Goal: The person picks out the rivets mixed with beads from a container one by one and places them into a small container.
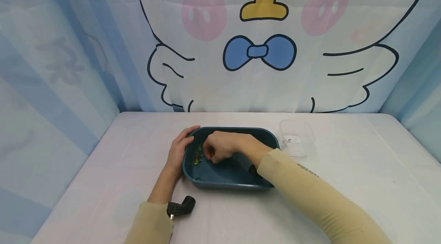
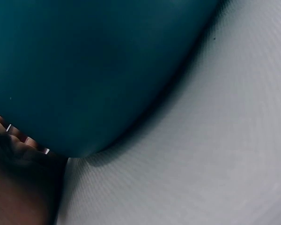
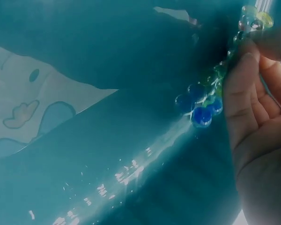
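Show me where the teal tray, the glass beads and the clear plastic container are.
teal tray point(image 1: 227, 188): head view, near rim.
glass beads point(image 3: 201, 116): right wrist view, a blue bead.
clear plastic container point(image 1: 297, 148): head view, front wall.

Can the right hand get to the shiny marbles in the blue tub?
Yes, it looks so. The right hand is already inside the tub, right beside the marbles, with nothing between them. The left hand only holds the rim.

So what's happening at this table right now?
A person's left hand grips the left rim of a dark teal plastic tray on the white table. Their right hand reaches into it, fingers curled among small glassy coloured beads gathered at its left side. A clear plastic container sits to the tray's right.
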Demonstrator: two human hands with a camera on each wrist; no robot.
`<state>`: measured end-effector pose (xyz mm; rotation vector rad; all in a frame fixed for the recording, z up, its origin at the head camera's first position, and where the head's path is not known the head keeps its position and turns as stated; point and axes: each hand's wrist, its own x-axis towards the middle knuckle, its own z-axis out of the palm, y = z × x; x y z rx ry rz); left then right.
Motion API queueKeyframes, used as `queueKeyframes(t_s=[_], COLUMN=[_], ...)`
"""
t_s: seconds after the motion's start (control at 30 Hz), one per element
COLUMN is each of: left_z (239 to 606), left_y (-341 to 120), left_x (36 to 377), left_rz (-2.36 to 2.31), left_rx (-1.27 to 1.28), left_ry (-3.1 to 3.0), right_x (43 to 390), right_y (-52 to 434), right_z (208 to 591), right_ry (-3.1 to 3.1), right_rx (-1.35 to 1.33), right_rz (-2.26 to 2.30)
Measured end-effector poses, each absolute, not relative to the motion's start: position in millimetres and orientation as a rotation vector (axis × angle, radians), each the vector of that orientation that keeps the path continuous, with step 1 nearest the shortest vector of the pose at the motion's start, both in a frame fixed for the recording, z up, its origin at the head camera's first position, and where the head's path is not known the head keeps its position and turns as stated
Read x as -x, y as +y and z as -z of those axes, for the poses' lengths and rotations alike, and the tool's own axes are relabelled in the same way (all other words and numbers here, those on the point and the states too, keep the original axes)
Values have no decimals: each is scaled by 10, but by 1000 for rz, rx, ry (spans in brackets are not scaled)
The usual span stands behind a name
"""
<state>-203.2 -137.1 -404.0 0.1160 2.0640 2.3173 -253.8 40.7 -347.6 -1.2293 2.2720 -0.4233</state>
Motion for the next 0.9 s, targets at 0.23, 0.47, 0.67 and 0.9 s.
queueKeyframes(t_s=[0.23,0.47,0.67,0.9], left_z=[4044,4040,4033,4027], left_y=[-1366,-1365,-1361,-1359], left_x=[2028,2033,2028,2024], left_rz=[-2334,-2311,-2283,-2286], left_rx=[-121,-112,-117,-109], left_ry=[2043,2057,2095,2095], right_x=[2561,2572,2601,2622], right_y=[416,457,500,529], right_z=[3475,3415,3364,3312], right_ry=[2270,2270,2263,2262], right_rx=[1276,1262,1270,1287], right_rz=[500,607,684,756])
